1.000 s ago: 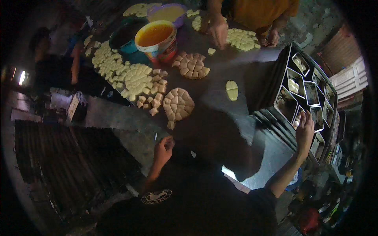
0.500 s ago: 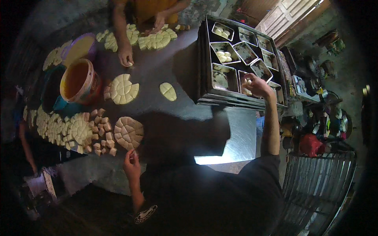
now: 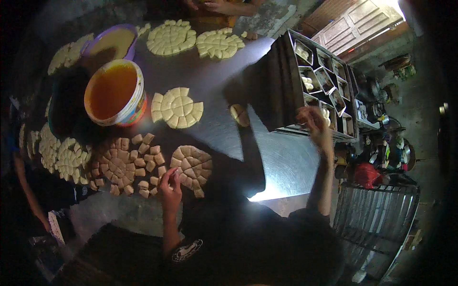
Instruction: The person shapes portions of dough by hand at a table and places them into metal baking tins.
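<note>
My left hand (image 3: 169,187) sits at the near edge of the dark metal table (image 3: 281,162), fingers bent and touching loose dough pieces beside a cut dough disc (image 3: 192,165). Whether it grips a piece is unclear. My right hand (image 3: 313,123) is blurred at the front edge of a black tray (image 3: 281,86) of small rectangular tins (image 3: 324,76), some holding pale dough. Its grip is unreadable. A single dough piece (image 3: 238,114) lies by the tray, and another cut disc (image 3: 176,107) sits further back.
An orange-filled bucket (image 3: 114,93) and a purple bowl (image 3: 109,43) stand at the back left. Several more cut dough discs (image 3: 71,157) line the left and far edges. Another person's hands (image 3: 219,5) work at the far side. A metal rack (image 3: 377,214) stands lower right.
The view swung and now sits closer over the table. My right hand drew back from the tins to the tray's front edge. My left hand stays by the near disc.
</note>
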`<state>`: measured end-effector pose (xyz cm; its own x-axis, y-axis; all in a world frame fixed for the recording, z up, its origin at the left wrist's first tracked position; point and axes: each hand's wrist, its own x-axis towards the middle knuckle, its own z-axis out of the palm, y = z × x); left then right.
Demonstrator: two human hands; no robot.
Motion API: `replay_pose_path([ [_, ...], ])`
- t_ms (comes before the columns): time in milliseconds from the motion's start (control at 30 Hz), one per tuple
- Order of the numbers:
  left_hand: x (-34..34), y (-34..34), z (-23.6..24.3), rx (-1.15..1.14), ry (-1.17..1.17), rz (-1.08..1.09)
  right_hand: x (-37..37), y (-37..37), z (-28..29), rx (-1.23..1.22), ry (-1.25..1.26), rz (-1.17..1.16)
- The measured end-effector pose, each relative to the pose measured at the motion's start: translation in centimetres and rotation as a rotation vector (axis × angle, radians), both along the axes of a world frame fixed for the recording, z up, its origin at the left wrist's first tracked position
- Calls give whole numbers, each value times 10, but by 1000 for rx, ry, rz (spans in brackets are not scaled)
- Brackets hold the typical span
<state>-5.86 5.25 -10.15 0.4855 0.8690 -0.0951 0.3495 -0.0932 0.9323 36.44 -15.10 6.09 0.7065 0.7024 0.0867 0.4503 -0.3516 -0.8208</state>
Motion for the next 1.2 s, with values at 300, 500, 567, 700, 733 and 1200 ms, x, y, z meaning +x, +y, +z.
replay_pose_path([
  [300,69,39,9,15,-152,-430,-17,100,-209,-272,-336,86],
  [500,210,36,-20,272,-209,-806,-45,102,-240,235,554,-39],
  [567,233,42,-37,476,-14,-861,-66,106,-171,-90,588,71],
  [700,251,24,-47,673,244,-894,-77,29,-160,-33,769,459],
  [733,245,16,-37,663,255,-878,-95,15,-130,53,788,389],
  [1200,178,-136,4,-128,-45,-619,-109,-154,-113,689,606,-640],
])
